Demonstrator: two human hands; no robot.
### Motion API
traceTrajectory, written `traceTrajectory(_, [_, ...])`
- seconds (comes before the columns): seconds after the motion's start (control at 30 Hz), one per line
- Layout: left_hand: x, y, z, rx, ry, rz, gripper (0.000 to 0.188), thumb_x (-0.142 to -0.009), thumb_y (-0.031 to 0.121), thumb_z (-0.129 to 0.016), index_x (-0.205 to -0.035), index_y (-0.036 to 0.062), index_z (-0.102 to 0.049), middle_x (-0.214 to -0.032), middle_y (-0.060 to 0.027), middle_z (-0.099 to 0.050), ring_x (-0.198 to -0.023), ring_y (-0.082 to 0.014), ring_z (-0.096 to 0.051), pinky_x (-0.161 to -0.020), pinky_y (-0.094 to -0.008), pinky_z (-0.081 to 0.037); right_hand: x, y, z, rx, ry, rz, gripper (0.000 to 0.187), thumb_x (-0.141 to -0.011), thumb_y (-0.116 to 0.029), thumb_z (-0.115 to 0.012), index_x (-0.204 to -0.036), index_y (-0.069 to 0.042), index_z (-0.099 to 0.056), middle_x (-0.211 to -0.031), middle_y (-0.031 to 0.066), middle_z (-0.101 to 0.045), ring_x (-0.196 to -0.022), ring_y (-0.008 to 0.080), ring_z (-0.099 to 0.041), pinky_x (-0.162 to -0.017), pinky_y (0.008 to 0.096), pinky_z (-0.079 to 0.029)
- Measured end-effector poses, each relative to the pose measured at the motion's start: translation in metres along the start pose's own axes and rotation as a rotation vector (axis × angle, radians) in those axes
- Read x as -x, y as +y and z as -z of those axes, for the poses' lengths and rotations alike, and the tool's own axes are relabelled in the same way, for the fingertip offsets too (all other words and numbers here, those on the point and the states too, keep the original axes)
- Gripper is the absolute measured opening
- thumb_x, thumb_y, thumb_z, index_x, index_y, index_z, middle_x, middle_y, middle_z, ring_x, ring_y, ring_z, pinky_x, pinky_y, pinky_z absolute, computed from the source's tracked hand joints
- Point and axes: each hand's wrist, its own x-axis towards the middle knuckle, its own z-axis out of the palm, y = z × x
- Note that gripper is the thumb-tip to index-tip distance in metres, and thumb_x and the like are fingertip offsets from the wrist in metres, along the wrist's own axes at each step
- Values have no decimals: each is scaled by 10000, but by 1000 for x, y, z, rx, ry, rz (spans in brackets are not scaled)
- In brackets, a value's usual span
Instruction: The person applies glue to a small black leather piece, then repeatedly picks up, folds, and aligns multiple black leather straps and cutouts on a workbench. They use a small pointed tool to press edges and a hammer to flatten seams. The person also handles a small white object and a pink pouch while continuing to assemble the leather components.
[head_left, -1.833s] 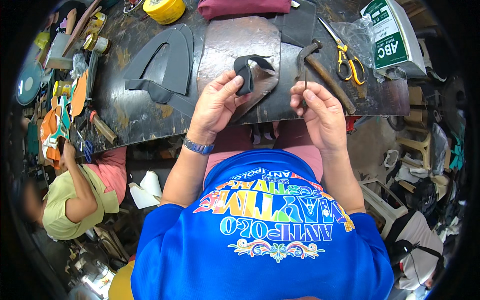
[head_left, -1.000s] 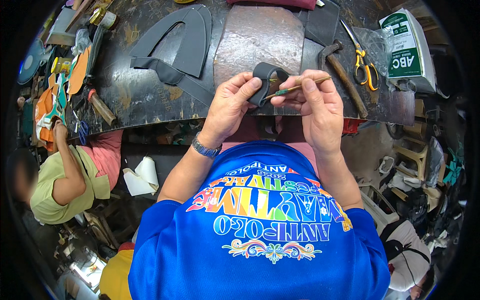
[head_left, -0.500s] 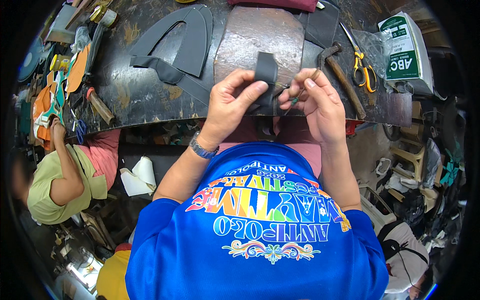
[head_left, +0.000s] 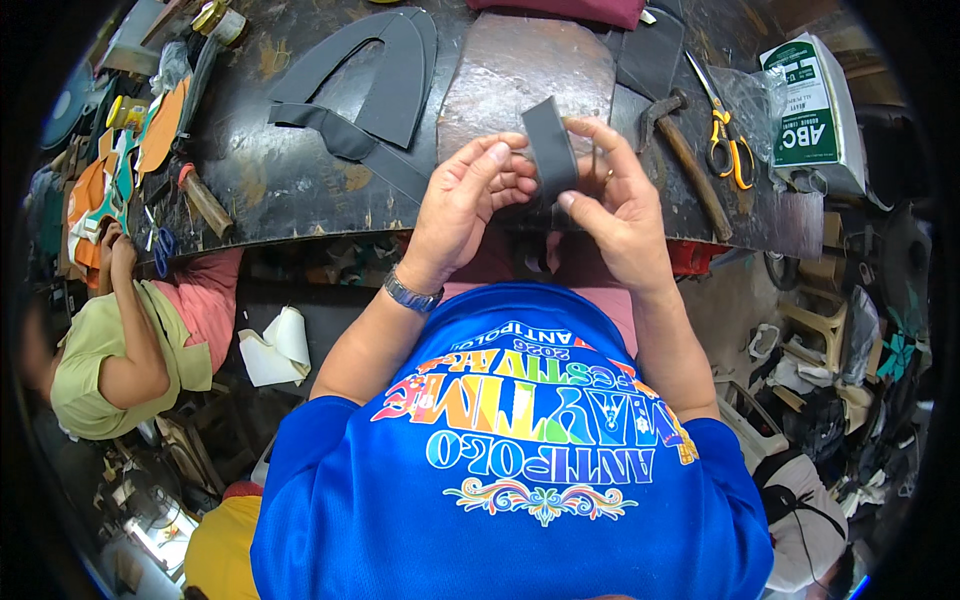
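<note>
A folded black strip of leather-like material [head_left: 551, 152] stands tilted above the table's near edge. My right hand [head_left: 628, 205] grips it from the right, index finger near its upper end and thumb near its lower end. Close to the strip's left face is my left hand [head_left: 470, 195], thumb and index finger drawn together and the other fingers curled. Anything pinched there is too small to make out. A worn flat work block [head_left: 525, 75] lies just beyond both hands.
Right of the block lie a hammer [head_left: 695, 175], yellow-handled scissors [head_left: 720, 140] and a green-and-white package [head_left: 808, 115]. Black cut pieces [head_left: 405, 90] rest on the left of the dark table [head_left: 300, 205]. A co-worker [head_left: 115, 350] handles orange and green pieces at far left.
My right hand has moved from a fine pinch on a thin thread to holding the strip. My left thumb has come off the strip, which now tilts and shows its side.
</note>
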Motion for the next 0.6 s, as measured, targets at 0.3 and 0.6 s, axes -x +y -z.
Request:
traceTrajectory(0.3, [-3,1,9,70,-38,141,310,-1008,182,-619,-1284,46,-582,-978,-13,-673,-791,-74,-641,-662,-175,-522,2,6,-10,81,-65,-47,637,-854,99,-499,-1467,-25,-381,-1116,88,-637,-1005,107,-612,-737,225,-544])
traceTrajectory(0.6, [4,-2,-7,-4,42,13,330,-960,111,-680,-1268,41,-582,-1060,-16,-664,-886,-54,-628,-748,-185,-525,3,12,-16,189,6,62,484,-864,53,-605,-1338,10,-519,-1214,81,-586,-1081,128,-587,-890,251,-495])
